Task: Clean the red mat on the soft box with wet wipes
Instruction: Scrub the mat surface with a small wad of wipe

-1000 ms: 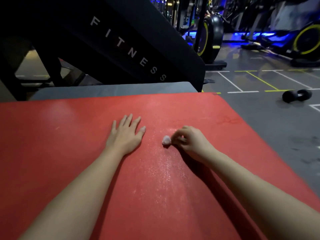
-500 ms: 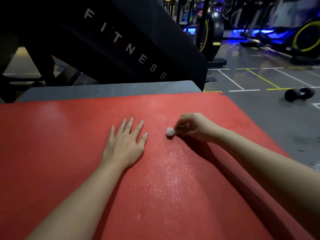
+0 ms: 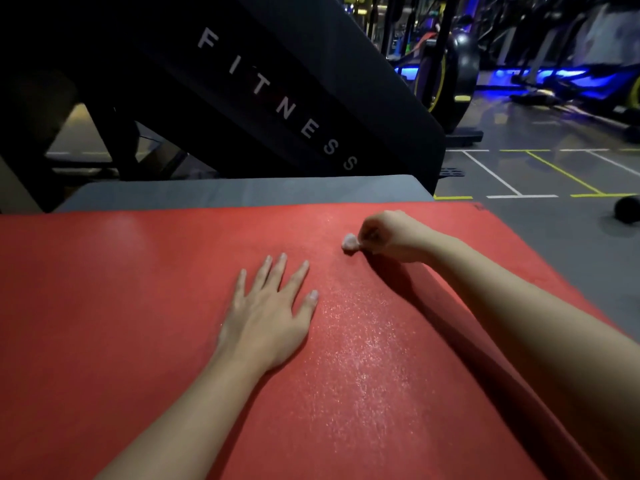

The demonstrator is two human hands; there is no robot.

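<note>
Left hand [image 3: 266, 317] lies flat on the red mat [image 3: 138, 306], palm down, fingers straight and spread, gripping nothing. Right hand [image 3: 391, 237] sits near the mat's far edge, fingers curled, pinching a small balled wet wipe [image 3: 349, 242] that touches the mat; we cannot make out its tucked fingertips. A glistening wet streak [image 3: 363, 341] runs from the wipe toward us. The mat is cut off at left and bottom. Beyond it lies a grey surface [image 3: 242, 194]; we cannot tell whether this is the soft box.
</note>
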